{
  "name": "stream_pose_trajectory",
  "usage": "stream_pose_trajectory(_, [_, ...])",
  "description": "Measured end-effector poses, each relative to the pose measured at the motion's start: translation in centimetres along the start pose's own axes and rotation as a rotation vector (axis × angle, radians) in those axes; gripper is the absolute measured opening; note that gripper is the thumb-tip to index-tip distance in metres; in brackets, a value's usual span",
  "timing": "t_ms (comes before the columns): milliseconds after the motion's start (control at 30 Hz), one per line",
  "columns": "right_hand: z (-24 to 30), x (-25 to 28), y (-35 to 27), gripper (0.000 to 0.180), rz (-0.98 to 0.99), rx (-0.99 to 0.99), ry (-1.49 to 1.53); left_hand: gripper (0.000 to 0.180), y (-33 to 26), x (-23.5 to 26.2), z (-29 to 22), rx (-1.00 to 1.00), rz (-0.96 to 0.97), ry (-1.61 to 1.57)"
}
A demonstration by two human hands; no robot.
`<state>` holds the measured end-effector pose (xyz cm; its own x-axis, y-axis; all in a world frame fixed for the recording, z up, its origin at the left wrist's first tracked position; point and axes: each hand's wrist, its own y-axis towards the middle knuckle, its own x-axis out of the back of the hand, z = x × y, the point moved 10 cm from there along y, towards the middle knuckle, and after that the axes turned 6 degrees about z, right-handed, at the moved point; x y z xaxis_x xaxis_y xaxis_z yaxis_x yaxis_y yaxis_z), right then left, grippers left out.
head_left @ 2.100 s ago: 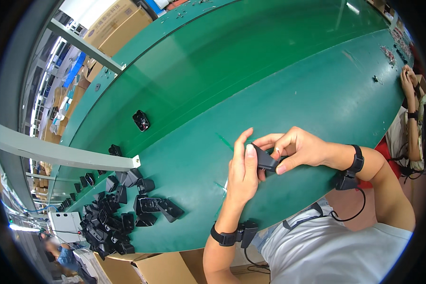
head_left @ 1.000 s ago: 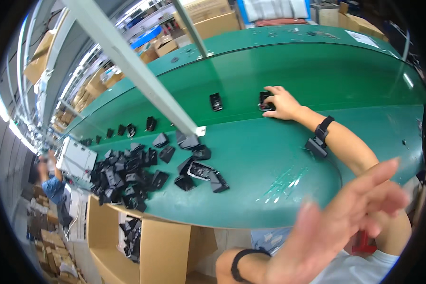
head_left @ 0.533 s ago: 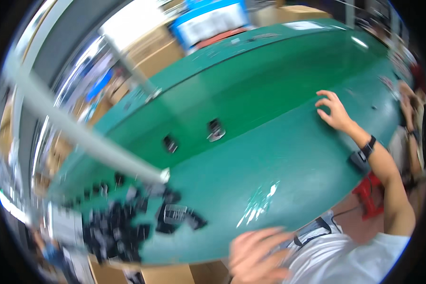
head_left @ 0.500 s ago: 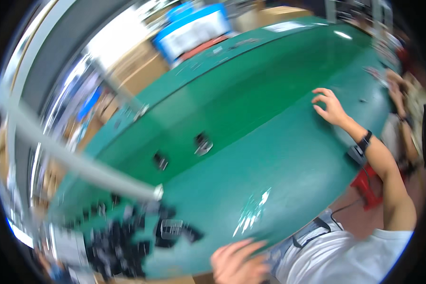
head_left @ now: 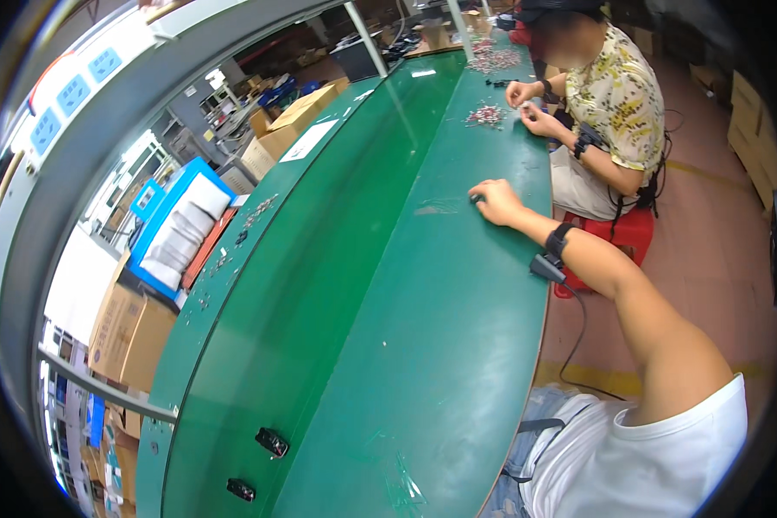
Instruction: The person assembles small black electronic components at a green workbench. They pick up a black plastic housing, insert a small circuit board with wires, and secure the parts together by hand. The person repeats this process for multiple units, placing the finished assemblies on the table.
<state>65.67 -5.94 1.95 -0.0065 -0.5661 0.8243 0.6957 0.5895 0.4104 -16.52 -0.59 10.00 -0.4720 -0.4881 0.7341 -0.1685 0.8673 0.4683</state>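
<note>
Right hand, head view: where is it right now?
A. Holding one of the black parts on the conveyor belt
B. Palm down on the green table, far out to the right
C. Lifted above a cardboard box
B: the right hand lies flat on the green table, arm stretched out, fingertips at a small dark thing.

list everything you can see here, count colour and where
long green workbench surface: one, green, runs from the near edge to the far end
small black plastic parts: two, black, on the lower belt strip near the bottom left
pile of small reddish parts: one heap, red and pale, on the bench in front of the co-worker
brown cardboard boxes: several, brown, on the floor left of the bench
blue crate with white contents: one, blue, left of the bench
red stool: one, red, under the co-worker
co-worker in a patterned shirt: one, seated at the far right, both hands at the reddish pile
right hand: palm down on the bench over a small dark item; black wristband
left hand: not in view
</note>
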Motion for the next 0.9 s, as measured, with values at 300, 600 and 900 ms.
stream_pose_trajectory(300, [20.4, -8.0, -5.0, 0.024, 0.479, 0.377, 0.273, 0.067, -0.1, -5.4, 0.0, -0.087, 0.213, 0.232])
stream_pose_trajectory(600, [39.4, -11.2, -16.3, 0.026, 0.695, 0.767, 0.59, 0.071, 0.5, -7.1, -2.0, -0.085, 0.244, 0.206])
stream_pose_trajectory(900, [41.2, -9.6, -20.7, 0.021, 0.788, 0.806, 0.93, 0.054, 0.5, -8.9, -3.1, -0.198, 0.264, 0.25])
